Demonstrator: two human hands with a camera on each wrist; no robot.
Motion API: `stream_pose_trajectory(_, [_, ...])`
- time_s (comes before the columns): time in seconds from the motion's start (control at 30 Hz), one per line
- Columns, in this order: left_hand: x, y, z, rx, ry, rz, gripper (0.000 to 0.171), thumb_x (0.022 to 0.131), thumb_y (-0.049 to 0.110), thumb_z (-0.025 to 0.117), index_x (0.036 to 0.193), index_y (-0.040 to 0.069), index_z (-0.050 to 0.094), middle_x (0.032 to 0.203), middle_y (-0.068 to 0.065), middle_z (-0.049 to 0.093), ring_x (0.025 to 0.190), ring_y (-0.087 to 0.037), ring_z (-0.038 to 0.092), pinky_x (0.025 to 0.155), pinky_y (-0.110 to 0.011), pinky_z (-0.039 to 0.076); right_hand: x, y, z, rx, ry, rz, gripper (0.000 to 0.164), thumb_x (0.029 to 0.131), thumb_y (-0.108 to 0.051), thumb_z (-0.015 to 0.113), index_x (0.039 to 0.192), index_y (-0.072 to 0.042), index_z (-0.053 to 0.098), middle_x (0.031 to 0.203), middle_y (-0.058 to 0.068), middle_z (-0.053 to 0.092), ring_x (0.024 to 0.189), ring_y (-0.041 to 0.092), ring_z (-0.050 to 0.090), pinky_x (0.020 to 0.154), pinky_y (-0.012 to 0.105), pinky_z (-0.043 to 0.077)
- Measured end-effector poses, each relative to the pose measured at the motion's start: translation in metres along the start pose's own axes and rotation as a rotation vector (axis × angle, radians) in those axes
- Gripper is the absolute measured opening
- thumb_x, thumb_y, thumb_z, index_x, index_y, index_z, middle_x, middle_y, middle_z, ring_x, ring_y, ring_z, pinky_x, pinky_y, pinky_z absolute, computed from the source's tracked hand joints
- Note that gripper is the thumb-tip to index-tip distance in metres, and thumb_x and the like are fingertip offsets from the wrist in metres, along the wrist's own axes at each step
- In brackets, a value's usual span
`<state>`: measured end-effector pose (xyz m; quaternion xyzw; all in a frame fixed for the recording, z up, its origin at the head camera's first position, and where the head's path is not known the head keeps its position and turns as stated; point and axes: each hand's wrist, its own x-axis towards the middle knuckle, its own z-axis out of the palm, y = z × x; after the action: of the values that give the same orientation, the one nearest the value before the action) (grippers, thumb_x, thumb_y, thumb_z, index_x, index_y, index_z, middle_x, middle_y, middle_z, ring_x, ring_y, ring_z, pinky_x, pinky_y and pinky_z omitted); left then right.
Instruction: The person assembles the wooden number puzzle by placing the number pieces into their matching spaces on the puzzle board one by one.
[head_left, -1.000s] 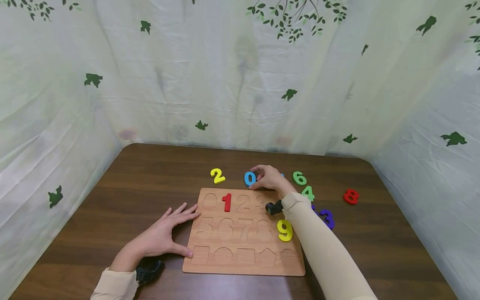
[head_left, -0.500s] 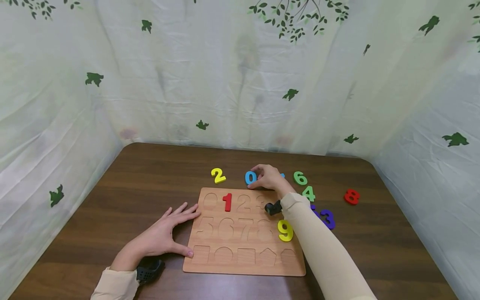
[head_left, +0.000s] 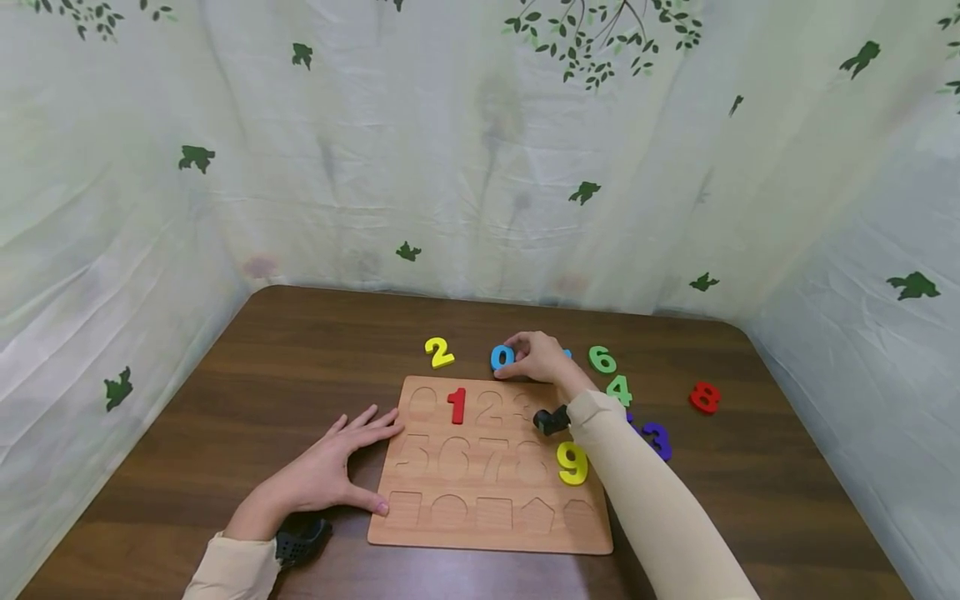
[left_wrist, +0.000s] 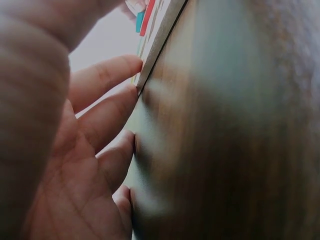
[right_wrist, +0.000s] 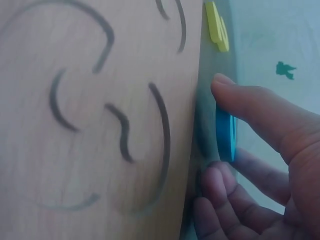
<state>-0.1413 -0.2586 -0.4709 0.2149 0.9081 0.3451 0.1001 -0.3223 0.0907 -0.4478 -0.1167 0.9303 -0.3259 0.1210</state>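
My right hand [head_left: 543,358] reaches past the board's far edge and pinches the blue number 0 [head_left: 495,358] at the table. In the right wrist view, thumb and forefinger are at opposite ends of the upright-edged blue 0 [right_wrist: 226,132]. My left hand [head_left: 330,471] is spread at the left side of the wooden number board [head_left: 465,537], its thumb and fingertips touching the edge. A red number 1 [head_left: 457,406] sits in the board's top row. The yellow number 9 [head_left: 572,463] lies at the board's right side, close to my right sleeve.
Behind the board lies a yellow 2 [head_left: 439,352]. To the right are a green 6 [head_left: 597,354], a green 4 [head_left: 618,390], a purple 3 [head_left: 660,442] and a red 8 [head_left: 705,397]. My right arm partly hides a blue piece [head_left: 567,354] and a purple one.
Both hands keep their places, the right on the blue 0 and the left at the board. Only the head view has shifted slightly.
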Motion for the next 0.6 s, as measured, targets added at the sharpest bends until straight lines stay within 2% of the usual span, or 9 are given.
stream_pose_trajectory(0.33, [0.001, 0.000, 0.000, -0.002, -0.009, -0.017, 0.109, 0.067, 0.059, 0.097, 0.160, 0.021, 0.053, 0.175, -0.006, 0.038, 0.165, -0.049, 0.016, 0.128, -0.078, 0.002, -0.011, -0.022, 0.006, 0.068, 0.007, -0.103, 0.062, 0.086, -0.034, 0.093, 0.137, -0.007, 0.070, 0.097, 0.005, 0.068, 0.089, 0.019, 0.060, 0.072, 0.024, 0.051])
stream_pose_trajectory(0.6, [0.000, -0.001, 0.000, 0.001, -0.010, -0.017, 0.108, 0.069, 0.059, 0.096, 0.160, 0.022, 0.053, 0.175, -0.006, 0.038, 0.165, -0.049, 0.016, 0.128, -0.079, 0.002, -0.022, -0.050, 0.020, 0.110, -0.033, -0.150, 0.059, 0.084, -0.031, 0.095, 0.133, -0.007, 0.071, 0.097, 0.006, 0.065, 0.091, 0.020, 0.058, 0.074, 0.025, 0.050])
